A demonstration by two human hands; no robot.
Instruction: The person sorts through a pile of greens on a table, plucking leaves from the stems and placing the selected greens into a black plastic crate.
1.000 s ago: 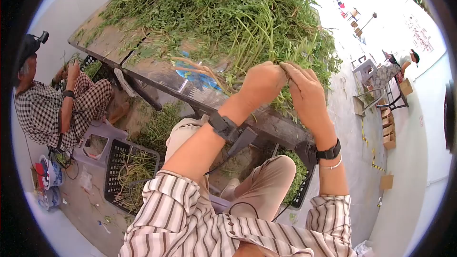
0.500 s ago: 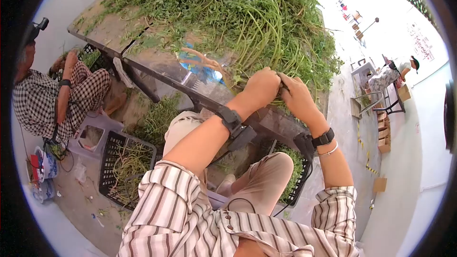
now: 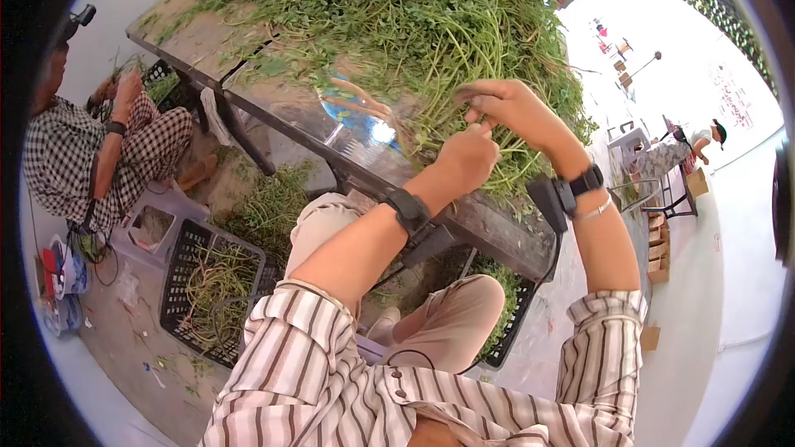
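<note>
A large heap of leafy green stems (image 3: 397,12) covers the back of the wooden table. At the table's front edge my left hand (image 3: 468,157) is closed, its fingers pinched together beside the stems; what lies between them is too small to make out. Just above and to its right, my right hand (image 3: 509,108) is curled with fingertips close together over the green stems, and its grip is not clear. Left of my hands, a blue and clear plastic bag (image 3: 356,120) lies on the table under some brownish stems.
Black crates of stems (image 3: 219,281) and greens (image 3: 501,281) stand on the floor beside my legs. At the left a person in checkered clothes (image 3: 70,149) sits near a plastic stool (image 3: 153,228). Another person (image 3: 662,153) is at the far right, near cardboard boxes (image 3: 658,248).
My hands, together before, have moved slightly apart. The right hand has risen up and to the left over the stems. My left hand has shifted slightly down. The view has shifted a little.
</note>
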